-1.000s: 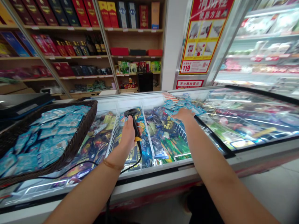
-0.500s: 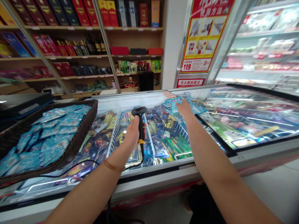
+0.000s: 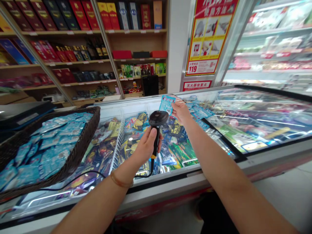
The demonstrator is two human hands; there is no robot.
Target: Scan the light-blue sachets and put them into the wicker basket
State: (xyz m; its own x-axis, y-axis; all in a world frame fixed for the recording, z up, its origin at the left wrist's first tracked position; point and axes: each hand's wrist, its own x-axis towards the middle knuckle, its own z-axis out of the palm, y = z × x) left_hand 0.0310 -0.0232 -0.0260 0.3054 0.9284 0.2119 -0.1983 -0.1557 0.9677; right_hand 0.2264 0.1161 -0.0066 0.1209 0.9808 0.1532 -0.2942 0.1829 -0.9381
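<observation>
My left hand [image 3: 148, 144] is wrapped round the handle of a black barcode scanner [image 3: 159, 118], whose head tilts up and away from me. Its cable hangs from the handle and runs left over the freezer glass. My right hand [image 3: 180, 111] pinches a small light-blue packet [image 3: 166, 104] by its right edge, just beyond the scanner head. More blue packets [image 3: 201, 112] lie in a loose pile on the freezer to the right of that hand. At the left, a dark wicker basket [image 3: 94, 122] holds many similar blue packets.
Under both arms stretches a chest freezer [image 3: 168, 188] with sliding glass lids and frozen goods in white wire baskets [image 3: 118, 143]. Behind it stand wooden shelves [image 3: 136, 31] of boxes and bottles. A lit refrigerated display [image 3: 270, 52] is at the right.
My right hand has drawn one blue packet left from the pile and raised it upright. My left hand has brought the scanner right, closer to the packet.
</observation>
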